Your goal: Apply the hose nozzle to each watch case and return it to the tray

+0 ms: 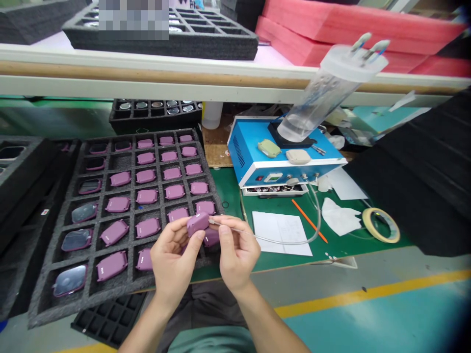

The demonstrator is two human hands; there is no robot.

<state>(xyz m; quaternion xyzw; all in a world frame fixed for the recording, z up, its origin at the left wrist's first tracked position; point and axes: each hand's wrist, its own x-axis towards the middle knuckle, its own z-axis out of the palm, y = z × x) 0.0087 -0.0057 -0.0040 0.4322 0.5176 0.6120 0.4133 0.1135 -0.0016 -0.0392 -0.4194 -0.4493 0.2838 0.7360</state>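
Between the fingers of my left hand (pixel 172 260) is a purple watch case (pixel 197 223), lifted over the near right corner of the foam tray. My right hand (pixel 238 255) pinches the tip of a clear thin tube (pixel 283 242); a small fitting at its end meets the right side of the case. Whether the two touch or only sit close, I cannot tell. The tube runs back to a blue control box (pixel 250 147). Below my hands lies the grey foam tray (pixel 90 291), its compartments holding many purple cases, some with dark glassy faces up in the left column.
On the box stand a clear cylinder (pixel 312 98), a green case (pixel 269 148) and a beige case (pixel 298 156). Paper (pixel 281 233), an orange stick (pixel 309 220) and a tape roll (pixel 380 225) lie right. A shelf edge (pixel 184 83) crosses above; black foam (pixel 415 171) stands far right.
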